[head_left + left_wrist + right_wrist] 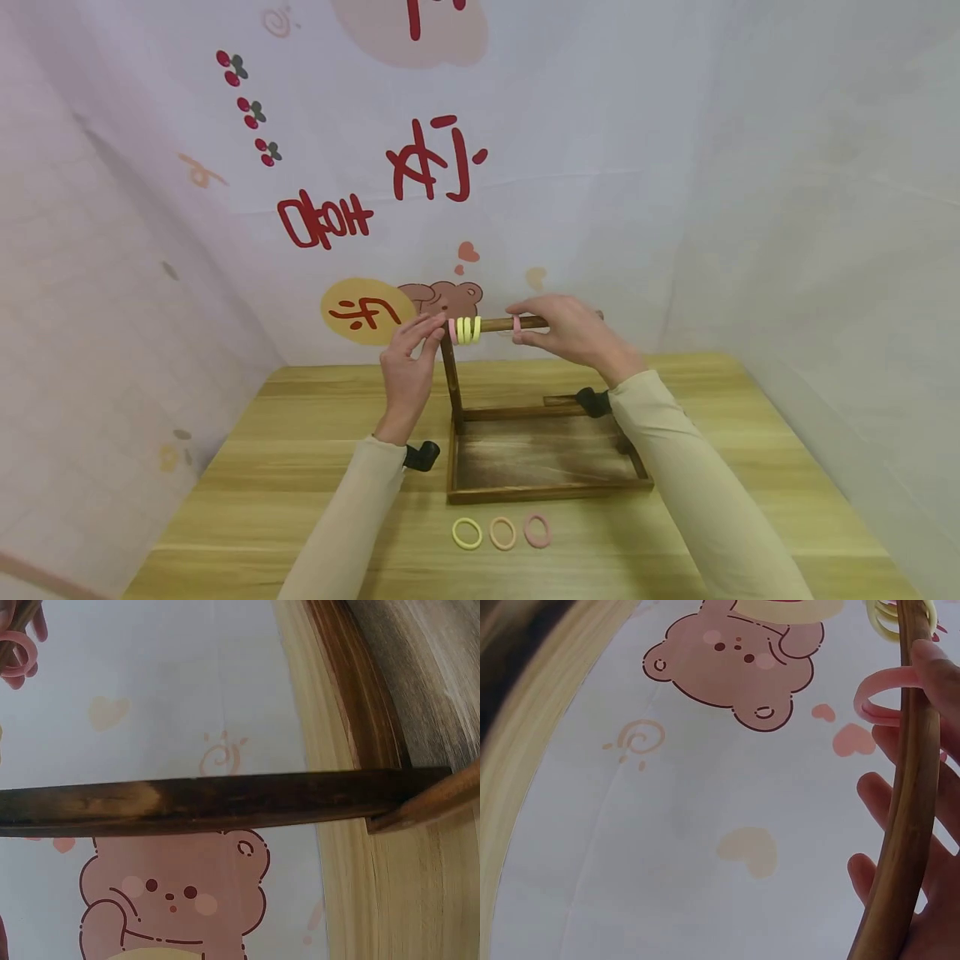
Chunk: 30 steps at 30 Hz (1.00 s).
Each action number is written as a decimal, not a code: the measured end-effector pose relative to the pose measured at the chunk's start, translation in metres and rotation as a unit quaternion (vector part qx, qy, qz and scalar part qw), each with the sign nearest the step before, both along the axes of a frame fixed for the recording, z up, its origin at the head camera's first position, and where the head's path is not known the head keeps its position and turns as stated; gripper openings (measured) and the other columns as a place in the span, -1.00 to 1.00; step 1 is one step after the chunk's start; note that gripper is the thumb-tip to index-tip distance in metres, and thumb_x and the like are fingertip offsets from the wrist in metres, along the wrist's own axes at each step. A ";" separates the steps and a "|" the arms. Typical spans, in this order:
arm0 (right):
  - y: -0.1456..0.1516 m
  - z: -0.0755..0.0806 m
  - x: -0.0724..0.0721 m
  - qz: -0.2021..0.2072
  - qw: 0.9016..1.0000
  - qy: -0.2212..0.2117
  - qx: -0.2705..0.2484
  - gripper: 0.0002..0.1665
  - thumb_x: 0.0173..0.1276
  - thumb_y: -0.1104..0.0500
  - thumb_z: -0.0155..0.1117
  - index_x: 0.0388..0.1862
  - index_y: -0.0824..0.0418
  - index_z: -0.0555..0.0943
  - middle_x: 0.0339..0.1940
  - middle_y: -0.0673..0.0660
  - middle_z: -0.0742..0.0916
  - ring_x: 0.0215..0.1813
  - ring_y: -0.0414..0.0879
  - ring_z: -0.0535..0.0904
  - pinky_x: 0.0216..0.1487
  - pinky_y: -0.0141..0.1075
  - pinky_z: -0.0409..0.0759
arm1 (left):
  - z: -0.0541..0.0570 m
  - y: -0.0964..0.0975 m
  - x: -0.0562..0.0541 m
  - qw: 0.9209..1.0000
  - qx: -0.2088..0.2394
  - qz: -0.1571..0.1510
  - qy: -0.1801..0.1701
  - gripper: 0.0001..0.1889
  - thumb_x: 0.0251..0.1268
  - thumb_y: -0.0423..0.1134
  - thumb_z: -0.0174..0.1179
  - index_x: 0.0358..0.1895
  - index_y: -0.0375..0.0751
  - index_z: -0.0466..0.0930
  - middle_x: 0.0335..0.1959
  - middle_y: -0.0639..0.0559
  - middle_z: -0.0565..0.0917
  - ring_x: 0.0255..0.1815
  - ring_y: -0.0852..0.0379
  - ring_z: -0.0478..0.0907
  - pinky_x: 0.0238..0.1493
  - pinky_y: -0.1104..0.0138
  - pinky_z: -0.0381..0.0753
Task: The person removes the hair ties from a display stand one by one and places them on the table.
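A wooden stand has an upright post (453,375) on its left and a round bar (497,325) across the top. My right hand (573,333) pinches a pink ring (885,694) that encircles the bar, thumb on one side and fingers on the other. Further left on the bar hang several yellow rings (468,330), with another pink ring (453,331) at their left. My left hand (408,367) holds the bar's left end at the top of the post between thumb and fingers; the left wrist view hardly shows this hand.
A shallow wooden tray (551,492) forms the stand's base on the light wood table (300,467). In front of it lie a yellow ring (455,542), a peach ring (492,537) and a pink ring (528,537). Behind hangs a white printed cloth (585,167).
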State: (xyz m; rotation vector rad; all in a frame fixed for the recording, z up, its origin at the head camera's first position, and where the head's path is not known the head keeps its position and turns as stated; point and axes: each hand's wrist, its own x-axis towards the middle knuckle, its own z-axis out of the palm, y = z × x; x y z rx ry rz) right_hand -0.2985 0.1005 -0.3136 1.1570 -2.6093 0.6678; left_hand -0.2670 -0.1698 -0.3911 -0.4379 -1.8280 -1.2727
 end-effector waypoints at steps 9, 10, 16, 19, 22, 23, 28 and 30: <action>0.000 -0.004 -0.001 0.001 1.000 0.029 -0.007 -0.51 0.43 0.06 0.46 0.28 0.17 0.68 0.17 0.08 0.77 0.13 -0.04 0.74 0.20 -0.03 0.65 | 0.000 0.001 0.001 1.000 -0.016 0.012 0.009 -0.74 0.36 -0.33 0.38 0.08 -0.22 0.80 -0.01 -0.08 0.81 0.22 -0.15 0.63 0.24 0.06 0.60; 0.000 -0.004 -0.001 0.001 0.999 0.031 -0.007 -0.51 0.43 0.06 0.46 0.28 0.17 0.68 0.17 0.08 0.77 0.13 -0.04 0.74 0.19 -0.03 0.65 | 0.000 0.001 0.000 1.000 -0.016 0.012 0.009 -0.74 0.36 -0.33 0.38 0.08 -0.22 0.80 -0.01 -0.08 0.81 0.22 -0.13 0.63 0.24 0.06 0.59; 0.001 -0.004 0.000 0.002 0.999 0.048 -0.013 -0.49 0.41 0.06 0.47 0.29 0.20 0.67 0.17 0.11 0.77 0.16 0.01 0.72 0.20 -0.02 0.64 | -0.001 0.001 0.001 1.000 -0.016 0.010 0.007 -0.74 0.37 -0.31 0.38 0.08 -0.21 0.80 -0.01 -0.06 0.81 0.23 -0.07 0.62 0.25 0.10 0.59; 0.002 -0.004 0.000 0.001 0.998 0.054 -0.016 -0.48 0.41 0.08 0.48 0.29 0.21 0.67 0.16 0.13 0.77 0.15 0.03 0.72 0.19 -0.02 0.64 | 0.000 0.001 0.000 1.000 -0.013 0.005 0.008 -0.73 0.36 -0.31 0.38 0.08 -0.25 0.79 -0.01 -0.06 0.81 0.23 -0.05 0.62 0.25 0.13 0.59; 0.003 -0.003 0.001 -0.005 0.998 0.058 -0.014 -0.48 0.40 0.07 0.48 0.29 0.20 0.67 0.15 0.13 0.78 0.15 0.03 0.72 0.18 -0.01 0.65 | 0.000 0.001 0.000 1.000 -0.011 0.001 0.004 -0.73 0.37 -0.31 0.38 0.07 -0.28 0.79 -0.01 -0.06 0.81 0.24 -0.05 0.62 0.25 0.14 0.58; 0.003 -0.003 0.001 -0.005 0.998 0.059 -0.014 -0.48 0.41 0.08 0.48 0.29 0.20 0.67 0.15 0.13 0.78 0.14 0.04 0.72 0.17 -0.01 0.65 | 0.001 0.001 0.000 1.000 -0.011 0.000 0.003 -0.73 0.37 -0.31 0.37 0.07 -0.28 0.79 -0.01 -0.06 0.81 0.23 -0.05 0.62 0.26 0.14 0.58; 0.005 -0.002 0.002 -0.007 0.998 0.058 -0.012 -0.49 0.41 0.06 0.47 0.29 0.18 0.67 0.13 0.10 0.78 0.11 0.01 0.73 0.13 -0.02 0.67 | 0.001 0.000 0.001 1.000 -0.015 0.004 -0.001 -0.74 0.37 -0.31 0.37 0.07 -0.29 0.79 -0.01 -0.06 0.81 0.23 -0.05 0.62 0.26 0.10 0.57; 0.005 -0.002 0.001 -0.009 0.998 0.055 -0.010 -0.50 0.41 0.05 0.47 0.29 0.16 0.68 0.13 0.09 0.78 0.10 -0.01 0.73 0.13 -0.02 0.67 | 0.001 0.000 0.001 1.000 -0.015 0.006 0.001 -0.74 0.37 -0.33 0.37 0.07 -0.29 0.79 -0.01 -0.08 0.81 0.22 -0.06 0.62 0.25 0.09 0.58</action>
